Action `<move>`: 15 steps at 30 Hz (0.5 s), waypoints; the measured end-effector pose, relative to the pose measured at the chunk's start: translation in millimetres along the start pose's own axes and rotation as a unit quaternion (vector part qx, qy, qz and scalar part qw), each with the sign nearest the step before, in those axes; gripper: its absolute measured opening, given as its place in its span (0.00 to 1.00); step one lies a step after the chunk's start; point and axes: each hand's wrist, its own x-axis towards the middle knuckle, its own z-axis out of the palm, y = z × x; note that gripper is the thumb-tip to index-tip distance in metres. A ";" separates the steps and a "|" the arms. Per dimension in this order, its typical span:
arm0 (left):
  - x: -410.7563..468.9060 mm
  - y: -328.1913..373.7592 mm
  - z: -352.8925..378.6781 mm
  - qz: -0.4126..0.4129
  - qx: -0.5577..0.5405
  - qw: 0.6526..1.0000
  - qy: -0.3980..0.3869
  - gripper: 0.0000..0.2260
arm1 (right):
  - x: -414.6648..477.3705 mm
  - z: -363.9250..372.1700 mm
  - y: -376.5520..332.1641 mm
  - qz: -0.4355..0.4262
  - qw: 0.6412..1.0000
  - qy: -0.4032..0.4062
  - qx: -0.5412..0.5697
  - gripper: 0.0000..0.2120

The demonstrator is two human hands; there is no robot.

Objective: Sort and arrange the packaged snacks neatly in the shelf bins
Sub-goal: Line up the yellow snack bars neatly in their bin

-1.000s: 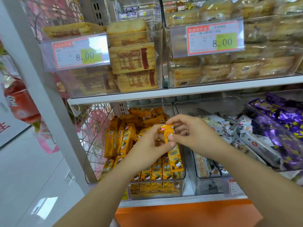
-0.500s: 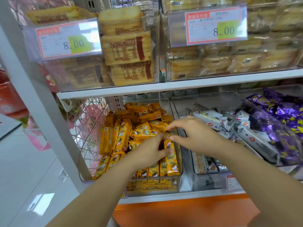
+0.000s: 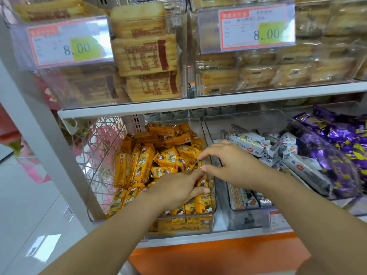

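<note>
Our left hand [image 3: 178, 188] lies with fingers nearly straight on the upright yellow packs [image 3: 202, 205]; whether its thumb pinches one we cannot tell. Our right hand [image 3: 228, 165], loosely spread and holding nothing, hovers just beside it. Under both sits the clear bin [image 3: 198, 227]; right of our right hand lie white packs [image 3: 248, 143]

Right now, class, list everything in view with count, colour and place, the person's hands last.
yellow snack packs: many, yellow, lower-left bin
white snack packs: many, white-grey, lower-middle bin
purple snack packs: many, purple, lower-right bin
toast packs: several, tan, upper-left bin
pastry packs: many, pale brown, upper-right bin
upper price tags: two, red-edged, upper bin fronts
left hand: one, on yellow snack packs
right hand: one, fingers spread, over lower-left bin
</note>
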 end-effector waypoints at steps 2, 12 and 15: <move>0.5 1.8 1.2 0.006 0.068 0.998 0.009 0.25 | -0.1 0.6 0.3 0.000 1.000 -0.002 -0.005 0.14; -31.0 -3.4 -15.3 -0.019 -0.206 0.973 -0.106 0.29 | -1.9 0.8 -4.2 0.005 1.000 -0.009 -0.002 0.13; -27.5 -17.3 -13.4 -0.024 -0.239 0.967 -0.090 0.32 | -3.5 -0.7 -9.7 0.005 0.999 0.003 -0.037 0.11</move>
